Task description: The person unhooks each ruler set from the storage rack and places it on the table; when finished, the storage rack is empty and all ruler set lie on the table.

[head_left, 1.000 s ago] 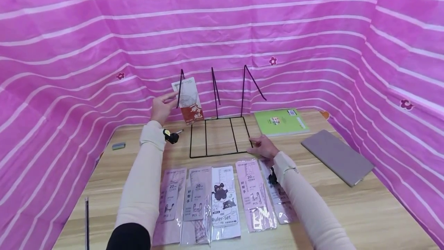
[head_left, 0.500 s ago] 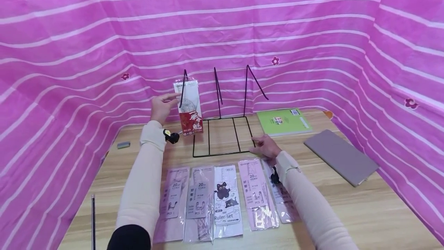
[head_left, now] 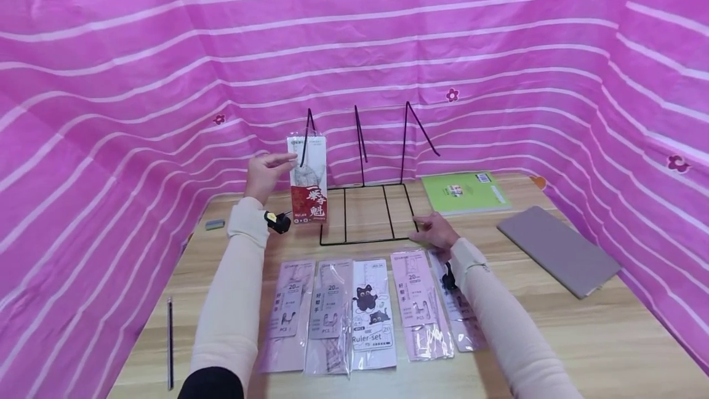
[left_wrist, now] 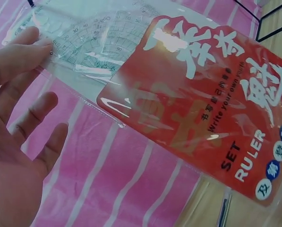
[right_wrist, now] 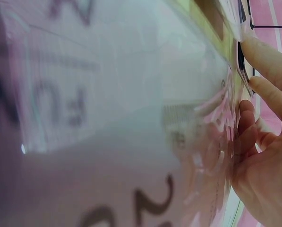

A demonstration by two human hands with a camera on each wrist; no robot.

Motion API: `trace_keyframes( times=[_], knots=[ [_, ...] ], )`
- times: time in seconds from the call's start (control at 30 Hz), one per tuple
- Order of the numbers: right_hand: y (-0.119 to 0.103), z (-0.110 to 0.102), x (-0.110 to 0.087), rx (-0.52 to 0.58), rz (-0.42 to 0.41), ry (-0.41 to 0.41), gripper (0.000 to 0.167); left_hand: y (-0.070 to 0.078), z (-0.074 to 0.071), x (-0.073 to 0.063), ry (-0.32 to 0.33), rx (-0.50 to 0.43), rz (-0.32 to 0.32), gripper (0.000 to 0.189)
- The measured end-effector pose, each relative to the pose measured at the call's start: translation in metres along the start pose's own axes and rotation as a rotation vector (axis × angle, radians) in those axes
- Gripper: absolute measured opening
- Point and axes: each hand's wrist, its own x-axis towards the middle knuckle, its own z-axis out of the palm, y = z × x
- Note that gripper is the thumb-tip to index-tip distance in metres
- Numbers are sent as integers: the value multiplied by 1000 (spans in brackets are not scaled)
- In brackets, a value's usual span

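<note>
A red and white ruler-set packet [head_left: 310, 199] in clear film stands nearly upright at the left prong of a black wire rack [head_left: 365, 241]. The prong crosses in front of the packet's upper part; whether it passes through a hole cannot be told. My left hand [head_left: 266, 174] pinches the packet's left edge between thumb and forefinger, other fingers spread in the left wrist view. A protractor shows through the film [left_wrist: 103, 52]. My right hand [head_left: 436, 231] holds the rack's front right corner; a blurred packet [right_wrist: 107, 123] fills much of the right wrist view.
Several packaged ruler sets [head_left: 372, 313] lie in a row in front of the rack. A green book [head_left: 465, 196] and a grey notebook [head_left: 556, 250] lie right; a small eraser [head_left: 215, 225] and a pencil [head_left: 170, 343] left. Pink striped cloth [head_left: 354, 48] hangs behind.
The packet has come lower and forward along the left prong and straightened from a tilt, with my left hand still pinching its edge. The right hand stays on the rack's corner.
</note>
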Motion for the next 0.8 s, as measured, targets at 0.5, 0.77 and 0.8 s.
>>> trace_keyframes(
  times=[0.5,0.77,0.8],
  knots=[
    [1,-7,1,-15,-43,-11,72,15,-15,-31,-90,-6,-25,32],
    [4,-3,2,-23,-53,-29,73,14,-18,-51,-78,-4,-1,32],
    [5,-3,2,-25,-62,-31,74,14,-19,-54,-77,-10,-3,32]
  ],
)
